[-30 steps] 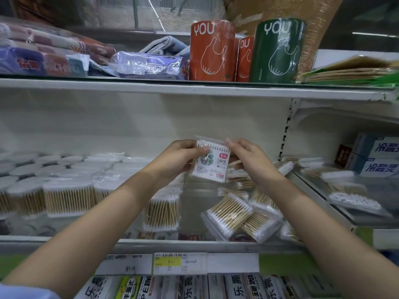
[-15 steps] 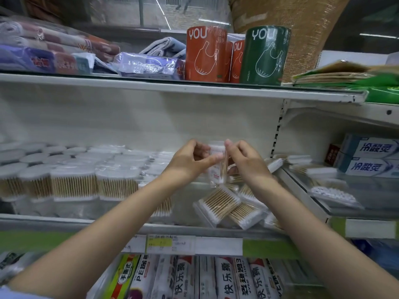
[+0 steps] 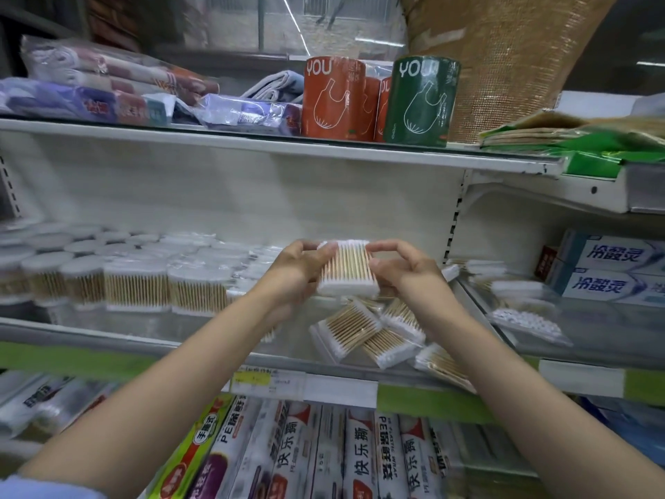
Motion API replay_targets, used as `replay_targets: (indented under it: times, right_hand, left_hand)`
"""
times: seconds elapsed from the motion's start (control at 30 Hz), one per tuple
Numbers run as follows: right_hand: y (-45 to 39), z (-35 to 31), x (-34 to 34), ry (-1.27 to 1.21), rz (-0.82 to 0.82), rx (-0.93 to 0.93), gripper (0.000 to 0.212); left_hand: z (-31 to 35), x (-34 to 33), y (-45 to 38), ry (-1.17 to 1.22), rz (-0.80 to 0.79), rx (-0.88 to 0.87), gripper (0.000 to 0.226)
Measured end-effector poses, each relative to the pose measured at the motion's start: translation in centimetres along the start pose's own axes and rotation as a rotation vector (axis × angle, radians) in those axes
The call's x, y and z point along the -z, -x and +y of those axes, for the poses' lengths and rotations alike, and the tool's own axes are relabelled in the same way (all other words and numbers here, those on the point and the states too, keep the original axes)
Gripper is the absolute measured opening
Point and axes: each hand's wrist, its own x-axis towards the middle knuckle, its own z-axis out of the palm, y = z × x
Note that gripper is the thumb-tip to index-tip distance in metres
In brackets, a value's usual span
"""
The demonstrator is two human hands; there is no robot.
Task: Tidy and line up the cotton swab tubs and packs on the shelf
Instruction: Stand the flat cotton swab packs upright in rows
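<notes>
Clear plastic, white tips, pale wooden sticks: the flat rectangular pack of cotton swabs [image 3: 347,270] I hold sits above the middle shelf, between both hands, sticks running near-to-far, its wide face toward me.
Left hand [image 3: 298,270]: I see its fingers curled round the pack's left edge, thumb on top.
Right hand [image 3: 403,271]: it pinches the right edge, fingers bent over the upper corner; both hands equally near.
Below the pack: a loose heap of clear swab packs [image 3: 374,336] lies askew on the white metal shelf [image 3: 108,340], long axes pointing different ways, some touching the front lip.
Left of the hands: rows of round clear tubs of swabs [image 3: 136,282] stand upright, packed close, blurred.
Open room: I judge the bare strip behind the heap, toward the white back panel [image 3: 252,196], gives space to set this pack square.
Right edge: the shelf's upright [image 3: 455,225] limits sideways travel.
Next move, my judgement: lower it straight, keeping the sticks' axis front-to-back.
</notes>
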Motion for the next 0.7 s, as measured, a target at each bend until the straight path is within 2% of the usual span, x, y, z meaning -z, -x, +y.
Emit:
replay_targets:
  times: [0.1,0.23,0.37,0.57,0.7]
  right_hand:
    - [0.3,0.5,-0.2,-0.111,-0.019,-0.025,0.017]
    - [0.5,0.9,-0.4,-0.12,-0.022,-0.034,0.013]
    - [0.3,1.3,-0.2,-0.053,-0.03,0.047,0.022]
    - [-0.5,1.2,-0.5,0.195,-0.032,0.143,0.028]
    - [-1.9,0.5,-1.3,0.301,-0.021,0.092,0.048]
  left_hand:
    - [-0.2,-0.1,0.6,0.019,-0.012,0.055,0.036]
    - [-0.6,0.0,1.3,0.086,-0.019,0.067,0.024]
    - [-0.2,0.4,1.4,0.05,-0.007,0.043,0.01]
    - [0.3,1.2,1.1,0.063,-0.043,-0.084,0.011]
    - [1.0,1.5,0.3,0.062,-0.127,-0.129,0.012]
